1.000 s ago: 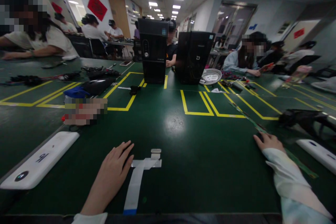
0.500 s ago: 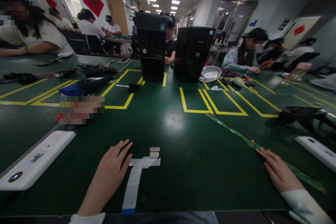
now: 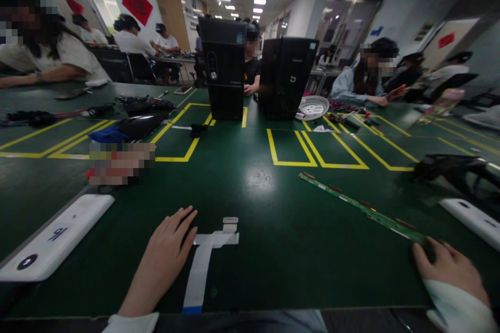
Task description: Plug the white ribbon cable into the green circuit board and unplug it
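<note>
We note the green bench (image 3: 292, 260), a long circuit strip (image 3: 377, 215) slanting across its right side. Right hand (image 3: 451, 266) curls over the strip's near end; whether its grip pinches, we cannot tell. Left hand (image 3: 167, 244) lies palm down, grip unclenched, fingers extended, at the edge of a white ribbon cable (image 3: 198, 278).

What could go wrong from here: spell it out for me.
The right hand is at one end of the long, narrow green circuit board; pressing or lifting there might flex it. The white ribbon cable lies close beside the left hand; a sideways slip could crease it.
</note>
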Available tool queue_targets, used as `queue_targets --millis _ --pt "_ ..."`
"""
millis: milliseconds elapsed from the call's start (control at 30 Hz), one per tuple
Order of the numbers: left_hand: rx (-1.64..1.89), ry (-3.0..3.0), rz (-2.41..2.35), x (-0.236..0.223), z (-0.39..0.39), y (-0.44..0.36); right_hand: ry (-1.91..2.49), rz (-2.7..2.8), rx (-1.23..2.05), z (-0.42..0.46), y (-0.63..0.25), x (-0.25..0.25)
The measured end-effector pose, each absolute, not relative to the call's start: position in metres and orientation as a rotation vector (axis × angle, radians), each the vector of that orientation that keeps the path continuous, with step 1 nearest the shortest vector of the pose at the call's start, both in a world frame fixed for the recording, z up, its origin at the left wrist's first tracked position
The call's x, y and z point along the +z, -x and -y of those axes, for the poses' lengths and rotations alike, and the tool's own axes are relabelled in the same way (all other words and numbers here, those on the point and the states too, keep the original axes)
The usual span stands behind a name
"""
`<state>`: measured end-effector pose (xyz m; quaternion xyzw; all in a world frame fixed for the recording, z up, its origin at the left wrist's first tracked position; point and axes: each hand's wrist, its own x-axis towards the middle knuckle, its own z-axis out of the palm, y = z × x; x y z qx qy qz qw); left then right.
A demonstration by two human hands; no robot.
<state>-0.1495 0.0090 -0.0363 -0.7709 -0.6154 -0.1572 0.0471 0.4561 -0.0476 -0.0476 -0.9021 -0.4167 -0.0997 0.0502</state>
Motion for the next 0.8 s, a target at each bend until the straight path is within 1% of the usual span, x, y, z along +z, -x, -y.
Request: queue_targets --millis 233,467,633,800 --pt "-0.454 2.359 1.905 -0.037 -0.009 0.151 2.587 1.556 -0.202 0.019 -0.497 -0.048" --pt "-0.461 2.354 1.934 -0.033 -0.007 0.147 2.429 1.757 -0.098 -0.019 -0.51 -0.039" --pt "-0.438 2.358 1.943 -0.035 -0.008 0.148 2.349 1.829 -0.262 -0.035 -0.494 -0.045" --pt "-0.446 2.366 1.884 -0.038 -0.009 0.15 2.3 1.844 -0.425 -0.049 -0.458 -0.051"
